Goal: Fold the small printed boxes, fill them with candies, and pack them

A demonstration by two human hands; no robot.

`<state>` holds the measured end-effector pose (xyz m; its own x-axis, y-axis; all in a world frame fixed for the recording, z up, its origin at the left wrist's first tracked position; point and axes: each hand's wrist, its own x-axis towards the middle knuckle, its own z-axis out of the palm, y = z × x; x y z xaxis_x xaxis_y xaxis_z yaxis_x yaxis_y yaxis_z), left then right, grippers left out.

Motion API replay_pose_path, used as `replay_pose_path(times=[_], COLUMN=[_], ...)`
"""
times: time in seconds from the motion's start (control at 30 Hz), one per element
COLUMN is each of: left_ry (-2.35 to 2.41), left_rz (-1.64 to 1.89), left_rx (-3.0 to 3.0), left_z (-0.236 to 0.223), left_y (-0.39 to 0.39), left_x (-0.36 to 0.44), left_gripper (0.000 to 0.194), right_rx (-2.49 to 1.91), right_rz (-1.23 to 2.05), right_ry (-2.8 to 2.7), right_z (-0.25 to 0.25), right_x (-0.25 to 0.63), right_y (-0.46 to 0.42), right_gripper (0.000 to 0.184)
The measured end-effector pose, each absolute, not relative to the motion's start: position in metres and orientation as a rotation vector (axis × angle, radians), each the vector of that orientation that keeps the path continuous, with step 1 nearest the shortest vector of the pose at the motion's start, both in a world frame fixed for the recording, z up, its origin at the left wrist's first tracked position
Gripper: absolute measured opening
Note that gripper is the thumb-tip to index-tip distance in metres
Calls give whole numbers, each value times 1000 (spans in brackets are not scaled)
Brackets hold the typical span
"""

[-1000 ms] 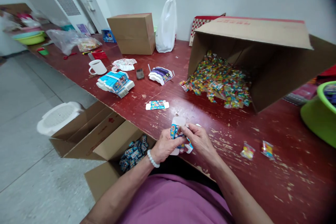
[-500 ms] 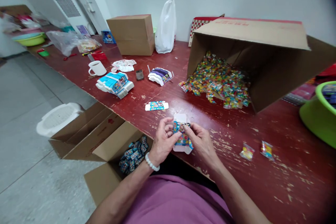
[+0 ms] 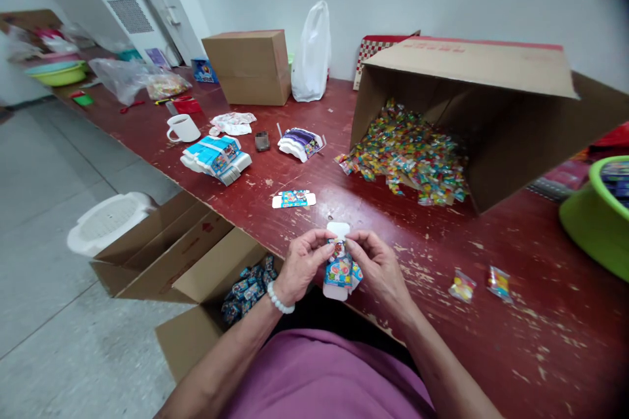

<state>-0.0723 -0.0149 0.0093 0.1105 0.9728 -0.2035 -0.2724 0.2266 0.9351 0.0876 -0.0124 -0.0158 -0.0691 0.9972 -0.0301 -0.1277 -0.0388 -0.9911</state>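
A small printed blue candy box (image 3: 339,270) with white end flaps is pinched between my two hands at the table's front edge. My left hand (image 3: 305,263) grips its left side near the top, thumb in front. On the right side, my right hand (image 3: 374,263) holds it between thumb and fingers. Part of another blue printed carton (image 3: 356,275) shows behind it, to the right. Beyond my hands lies a flattened blue carton (image 3: 293,199) on the table. Two wrapped candy packets (image 3: 462,286) rest to the right of my right hand.
A large cardboard box (image 3: 466,65) on its side spills wrapped candies (image 3: 413,163). Banded stacks of blue cartons (image 3: 216,158) and purple cartons (image 3: 299,143) lie near a white mug (image 3: 183,128). Below the table edge, an open cardboard box (image 3: 196,334) holds several filled blue boxes (image 3: 248,288).
The candy box has turned and now stands more upright, its printed face toward me. My left hand's fingers opened off it and have closed on its upper left edge.
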Motion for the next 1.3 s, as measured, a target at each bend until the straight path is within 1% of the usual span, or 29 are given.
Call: replay_pose_path(times=[0.1, 0.23, 0.33, 0.4, 0.47, 0.53, 0.6, 0.7, 0.8, 0.97, 1.07, 1.13, 1.3], left_ry=[1049, 1066, 1030, 985, 965, 965, 928, 836, 802, 880, 935, 935, 916], left_rz=[1080, 1061, 1051, 1054, 1066, 1078, 1072, 946, 807, 798, 806, 801, 806], left_rx=[914, 1011, 1021, 992, 925, 834, 740, 636, 567, 566, 636, 673, 800], left_z=[10, 8, 4, 2, 2, 2, 1, -2, -8, -8, -4, -2, -1], left_y=[-13, -14, -15, -15, -14, -14, -15, -18, -19, -17, -16, -17, -17], left_x=[-73, -72, -73, -73, -74, -74, -73, -71, -69, -64, -61, -59, -59], left_gripper=[27, 24, 22, 25, 34, 45, 52, 51, 56, 59, 66, 70, 72], right_rx=[-1148, -1123, -1092, -1097, -1110, -1110, -1105, -1117, -1120, -1147, -1159, -1171, -1204], right_rz=[1385, 1445, 1428, 1441, 1437, 1397, 1344, 1266, 1157, 997, 957, 998, 1332], right_ry=[-1162, -1022, -978, -1037, -1107, -1153, -1193, -1263, -1462, -1684, -1747, -1740, -1411], right_z=[-9, -1, 1, 1, -1, -4, -9, -16, -18, -7, -1, 1, -3], right_x=[94, 94, 93, 93, 94, 95, 96, 96, 97, 102, 103, 103, 98], right_y=[-6, -1, -2, -3, -4, -5, -6, -8, -11, -13, -9, -6, -2], right_gripper=[30, 32, 42, 35, 26, 23, 20, 17, 17, 25, 15, 14, 23])
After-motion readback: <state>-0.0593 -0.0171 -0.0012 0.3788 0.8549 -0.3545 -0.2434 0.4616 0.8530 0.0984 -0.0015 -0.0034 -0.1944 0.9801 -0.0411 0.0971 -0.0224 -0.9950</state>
